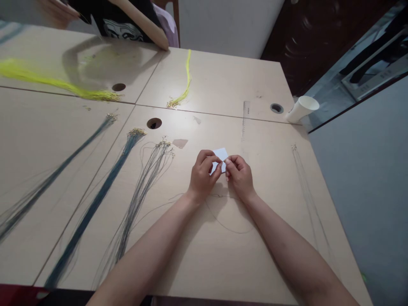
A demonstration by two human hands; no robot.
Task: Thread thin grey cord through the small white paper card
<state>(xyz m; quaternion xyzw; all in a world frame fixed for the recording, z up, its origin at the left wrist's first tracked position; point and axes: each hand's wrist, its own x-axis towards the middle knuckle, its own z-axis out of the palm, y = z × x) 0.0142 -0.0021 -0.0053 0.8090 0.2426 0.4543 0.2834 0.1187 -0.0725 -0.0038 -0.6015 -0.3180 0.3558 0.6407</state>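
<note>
Above a small white card [220, 153], the fingertips of my left hand [204, 176] and my right hand [240, 175] nearly meet. Both hands are closed in a pinch. Something tiny and thin passes between the fingertips, too small to make out. A thin grey cord [228, 229] curves over the table below my wrists, partly hidden by my forearms. Left of my left hand lies a loose bundle of grey cords [140, 195] with small metal fittings at its far end.
Left lie a teal cord bundle [106, 191], a dark blue-grey bundle [70, 160] and yellow bundles [63, 85] [187, 80]. A clear ruler [245, 121], white cup [302, 108] and a few grey cords [306, 187] lie right. Across the table [277, 255] sits a person [127, 21].
</note>
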